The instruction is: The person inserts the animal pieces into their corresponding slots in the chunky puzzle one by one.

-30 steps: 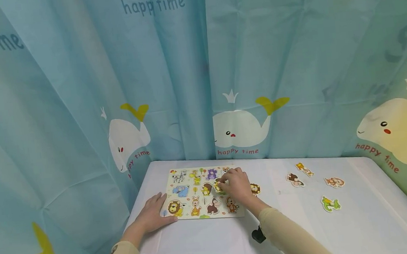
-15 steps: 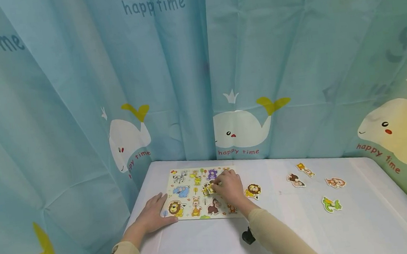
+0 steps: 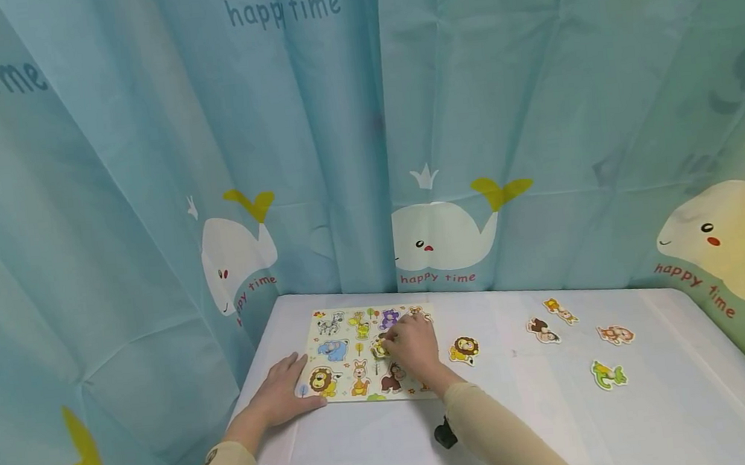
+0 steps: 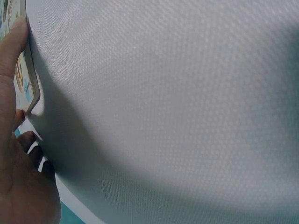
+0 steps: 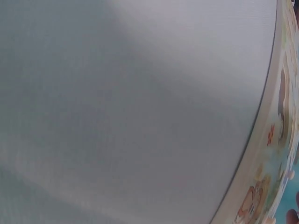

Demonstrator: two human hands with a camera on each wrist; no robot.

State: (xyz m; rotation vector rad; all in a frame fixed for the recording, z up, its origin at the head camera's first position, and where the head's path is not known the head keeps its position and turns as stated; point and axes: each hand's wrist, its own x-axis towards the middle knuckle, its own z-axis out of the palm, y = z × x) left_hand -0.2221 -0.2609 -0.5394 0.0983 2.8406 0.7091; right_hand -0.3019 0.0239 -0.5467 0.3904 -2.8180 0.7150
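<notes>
A flat wooden animal puzzle board lies on the table, printed with a zebra, giraffe, elephant, lion and other animals. My left hand rests at its near left corner, fingers along the left side and thumb on the near edge. Over the middle row of the board, my right hand pinches a small yellow and dark puzzle piece between thumb and fingertips. That hand covers part of the board's right side. In the right wrist view only the edge of the board and a sliver of fingers show.
A lion piece lies just right of the board. Farther right are a brown animal piece, a yellow-orange piece, an orange-brown piece and a green piece. A blue whale-print curtain hangs behind the table.
My right hand has moved left over the board with the puzzle piece, onto the middle-row picture, uncovering the lion piece beside the board. The left hand stays in place.
</notes>
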